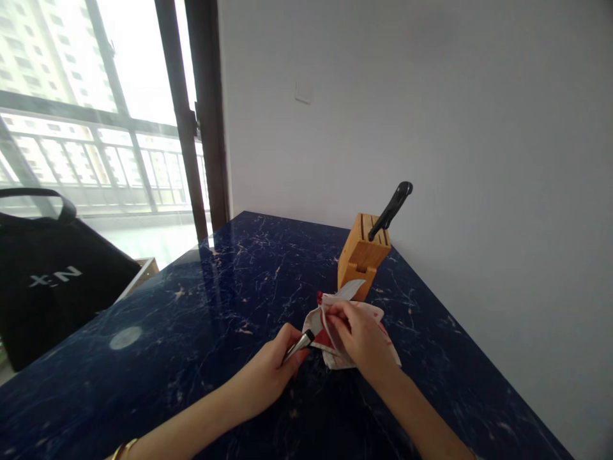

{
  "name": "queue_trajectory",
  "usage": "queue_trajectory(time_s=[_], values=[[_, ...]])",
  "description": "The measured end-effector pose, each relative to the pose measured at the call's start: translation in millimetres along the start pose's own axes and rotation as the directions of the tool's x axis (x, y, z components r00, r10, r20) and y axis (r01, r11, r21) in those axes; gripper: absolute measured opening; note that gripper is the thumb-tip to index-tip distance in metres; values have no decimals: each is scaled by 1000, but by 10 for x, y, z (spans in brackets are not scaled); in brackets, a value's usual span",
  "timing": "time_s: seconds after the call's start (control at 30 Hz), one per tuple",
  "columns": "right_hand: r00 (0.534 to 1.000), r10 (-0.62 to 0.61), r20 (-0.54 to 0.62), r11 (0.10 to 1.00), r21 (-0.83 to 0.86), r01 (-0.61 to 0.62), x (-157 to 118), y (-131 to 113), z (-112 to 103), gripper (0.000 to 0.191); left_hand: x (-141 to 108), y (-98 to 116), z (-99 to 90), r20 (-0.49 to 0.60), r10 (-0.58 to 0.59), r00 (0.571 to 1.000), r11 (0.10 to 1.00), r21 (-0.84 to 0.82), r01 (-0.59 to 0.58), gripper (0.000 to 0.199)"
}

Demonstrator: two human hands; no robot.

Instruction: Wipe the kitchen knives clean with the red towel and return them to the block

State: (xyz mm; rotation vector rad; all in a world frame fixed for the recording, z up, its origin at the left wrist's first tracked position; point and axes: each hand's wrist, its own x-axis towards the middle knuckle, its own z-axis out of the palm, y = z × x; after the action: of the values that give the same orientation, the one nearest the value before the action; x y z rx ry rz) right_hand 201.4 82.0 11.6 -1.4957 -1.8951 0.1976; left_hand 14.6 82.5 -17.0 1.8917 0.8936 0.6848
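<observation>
Seen from the head-worn camera, a person works at a dark blue marble bench (230,281) with two bare hands. The left hand (265,364) is closed around the steel-and-black handle end of a kitchen knife (299,345). The right hand (361,338) pinches a red-printed white cloth (342,332) folded over the blade, whose pale tip pokes out at about 1 o'clock from the hands. The rest of the blade is hidden in the folds.

The knife looks stiff and fairly light, and is safest held by the handle, away from the edge. The soft cloth bunches easily and gives a poor grip on a blade, while the polished bench looks slick.

Just beyond the hands, at about 1 o'clock, stands one wooden knife block (364,255), with a second knife's black handle (390,211) rising from its slots. One black bag (48,281) with pale lettering sits off the bench at 10 o'clock, before a balcony window (96,128). The count: two hands, two knives, one cloth, one block, one bag.
</observation>
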Motion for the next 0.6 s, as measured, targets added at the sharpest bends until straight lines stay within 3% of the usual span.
queue_trajectory(time_s=[0.07, 0.23, 0.33, 0.47, 0.53, 0.6], values=[[998, 34, -50, 999, -26, -35, 6, 5, -24, 10, -6, 13, -6, 9, 1, 1000, 1000, 15, -2, 16], [996, -85, 39, 996, -23, 86, -36, -52, 58, 11, -8, 36, -20, 3, 9, 1000, 1000, 28, -9, 15], [997, 5, -73, 999, -53, -9, -4, 54, 27, 10, -10, 64, -24, 13, -8, 1000, 999, 45, 8, 15], [954, 154, -257, 986, -22, -165, 71, 276, -108, 13, -31, 94, -15, 43, -12, 999, 999, 50, 9, 15], [946, 156, -282, 987, 11, -160, 77, 298, -132, 14, -37, 94, -11, 50, -9, 999, 999, 43, 7, 15], [967, 108, -229, 994, 22, -106, 59, 241, -104, 14, -33, 90, -13, 42, -4, 999, 999, 41, 2, 15]])
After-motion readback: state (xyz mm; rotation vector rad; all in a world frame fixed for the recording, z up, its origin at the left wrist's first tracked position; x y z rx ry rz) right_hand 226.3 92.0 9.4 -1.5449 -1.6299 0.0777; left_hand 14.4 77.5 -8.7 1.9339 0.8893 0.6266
